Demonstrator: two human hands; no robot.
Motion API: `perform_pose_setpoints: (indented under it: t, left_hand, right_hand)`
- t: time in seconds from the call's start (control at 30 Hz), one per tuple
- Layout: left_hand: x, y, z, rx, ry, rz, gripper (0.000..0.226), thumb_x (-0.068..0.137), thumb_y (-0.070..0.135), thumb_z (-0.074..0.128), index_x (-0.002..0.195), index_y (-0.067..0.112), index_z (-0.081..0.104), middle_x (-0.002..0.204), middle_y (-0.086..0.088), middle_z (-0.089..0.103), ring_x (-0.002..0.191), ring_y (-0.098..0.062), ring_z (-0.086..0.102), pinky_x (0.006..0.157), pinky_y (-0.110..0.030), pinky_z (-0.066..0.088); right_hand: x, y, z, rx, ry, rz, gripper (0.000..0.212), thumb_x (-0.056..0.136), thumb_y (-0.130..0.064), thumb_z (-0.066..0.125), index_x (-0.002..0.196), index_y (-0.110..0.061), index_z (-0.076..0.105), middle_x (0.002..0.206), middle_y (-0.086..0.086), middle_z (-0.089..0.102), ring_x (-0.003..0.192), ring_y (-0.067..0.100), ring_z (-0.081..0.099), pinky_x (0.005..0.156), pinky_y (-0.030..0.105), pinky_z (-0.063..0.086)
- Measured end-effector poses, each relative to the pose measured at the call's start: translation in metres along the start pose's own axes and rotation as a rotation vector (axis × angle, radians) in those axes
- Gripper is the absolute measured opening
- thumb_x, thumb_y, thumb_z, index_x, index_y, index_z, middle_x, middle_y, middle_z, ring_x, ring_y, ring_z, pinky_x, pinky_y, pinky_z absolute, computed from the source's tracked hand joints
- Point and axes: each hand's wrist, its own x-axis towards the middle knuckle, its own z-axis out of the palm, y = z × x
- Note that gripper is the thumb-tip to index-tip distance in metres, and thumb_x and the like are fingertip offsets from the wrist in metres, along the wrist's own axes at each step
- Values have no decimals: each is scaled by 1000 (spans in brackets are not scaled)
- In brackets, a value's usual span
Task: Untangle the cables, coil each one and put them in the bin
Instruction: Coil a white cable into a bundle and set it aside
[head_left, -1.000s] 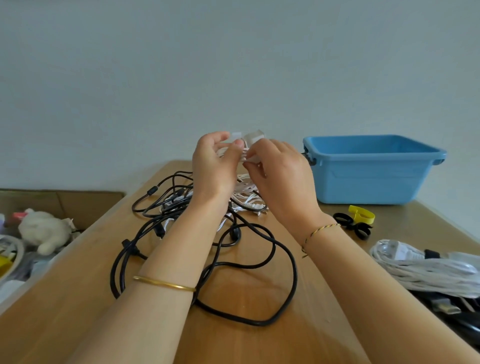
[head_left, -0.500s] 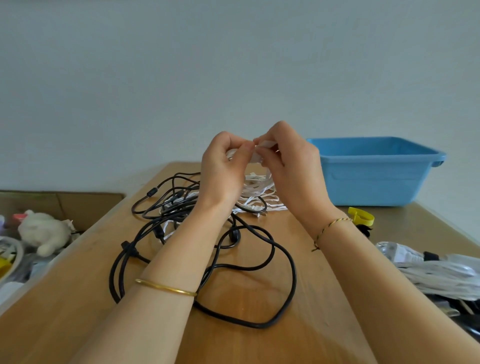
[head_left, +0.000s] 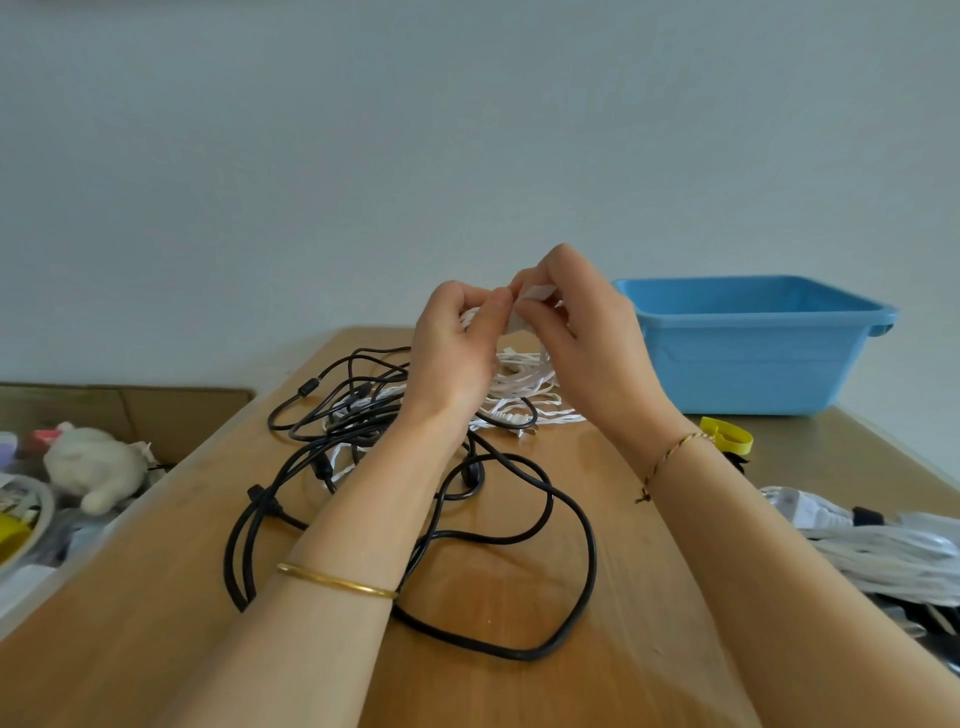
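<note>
Both hands are raised above the table's middle, fingertips together. My left hand and my right hand each pinch a thin white cable whose loops hang down to the wooden table. A small white tab of that cable shows between my right fingers. Below my forearms lies a tangle of black cables, mixed with white strands at its far side. The blue bin stands at the back right, and its inside is hidden from here.
A yellow strap and a black tie lie in front of the bin. A bundled white cable with dark items sits at the right edge. Left of the table is a cardboard box with a plush toy and clutter.
Both hands have risen slightly and shifted right, drawing the white cable up. My right fingers have curled further over the white tab.
</note>
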Motion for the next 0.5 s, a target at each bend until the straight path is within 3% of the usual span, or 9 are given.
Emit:
perform_pose_setpoints:
  t: [0.23, 0.37, 0.5]
  left_hand:
    - [-1, 0, 5, -57, 44, -22, 25, 100, 20, 46, 94, -2, 56, 63, 0, 41, 52, -13, 36, 57, -34, 35]
    - [1, 1, 3, -58, 51, -55, 17, 94, 15, 54, 80, 9, 60, 63, 4, 52, 53, -11, 44, 56, -27, 38]
    - [1, 1, 2, -80, 41, -56, 17, 91, 9, 55, 76, 13, 62, 65, 5, 55, 53, -9, 47, 56, -24, 38]
  right_hand:
    - [-4, 6, 4, -15, 75, -5, 8, 90, -9, 48, 84, -13, 46, 85, 6, 63, 82, 32, 55, 68, 49, 48]
    - [-5, 8, 5, -52, 89, -20, 7, 92, -12, 49, 92, -6, 52, 84, 7, 63, 80, 28, 57, 67, 49, 49]
    - [-3, 5, -1, -107, 82, -76, 11, 91, -11, 51, 92, -4, 59, 80, 2, 62, 76, 23, 55, 65, 38, 47]
